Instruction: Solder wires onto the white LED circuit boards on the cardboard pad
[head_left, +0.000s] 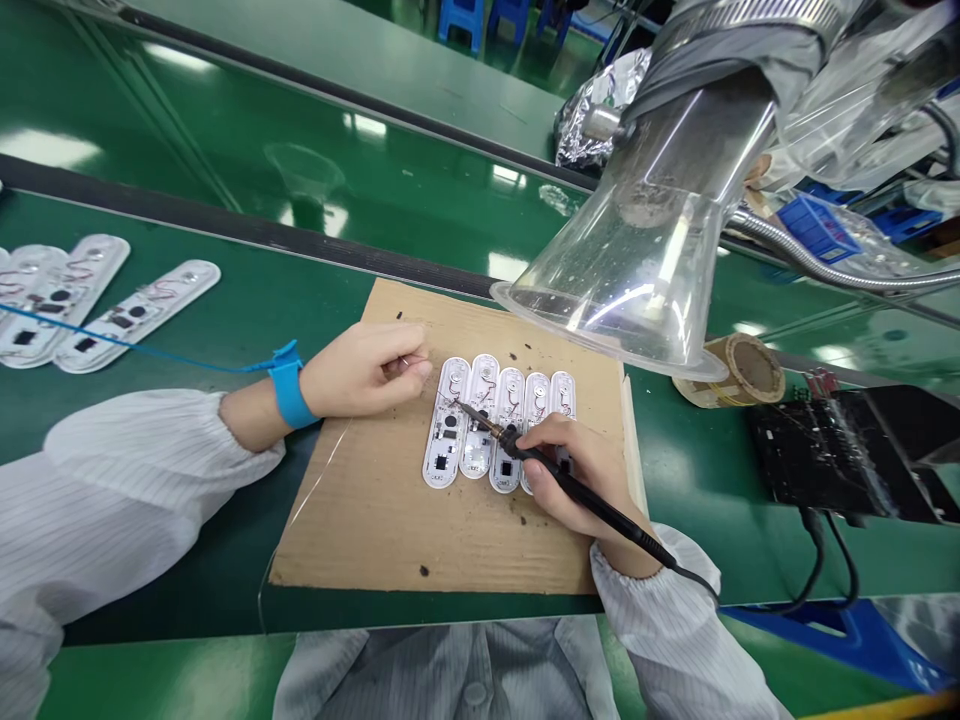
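Note:
My right hand is closed around a soldering iron like a pen. The iron's tip meets the upper part of the leftmost white circuit board, near its thin red wires. Several of these long rounded boards, such as one farther right, lie side by side on a brown cardboard sheet. My left hand is closed just left of the boards, thumb and fingers pinching a thin strand of solder wire. A blue wrist strap circles my left wrist. My right hand partly covers the rightmost boards.
A clear fume-extraction hood hangs over the cardboard's far right. Behind my right hand stand a cardboard tube and a black device with cables. More white boards lie at the left, crossed by a blue cord.

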